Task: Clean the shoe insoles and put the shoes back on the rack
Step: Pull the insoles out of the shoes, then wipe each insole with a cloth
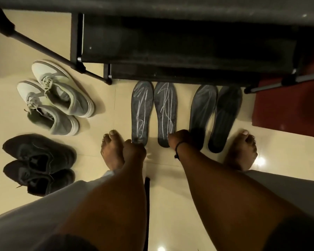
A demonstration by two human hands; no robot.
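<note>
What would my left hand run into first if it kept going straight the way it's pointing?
The left hand is already at the heel of the leftmost scribbled insole. Going on, it would slide along that insole toward the rack's bottom bar, though depth is hard to judge.

Dim, warm light, glare spots on the glossy floor (170, 196), blurred, bowed wide-angle edges

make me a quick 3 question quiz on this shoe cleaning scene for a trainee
1. How many insoles lie on the floor in front of the rack?
2. True or false: the grey-and-white sneakers are on the rack.
3. Which hand is at the heel of the leftmost insole: A) left hand B) right hand?

Key: 1. Four. 2. False, they are on the floor, left of the rack. 3. A.
</note>
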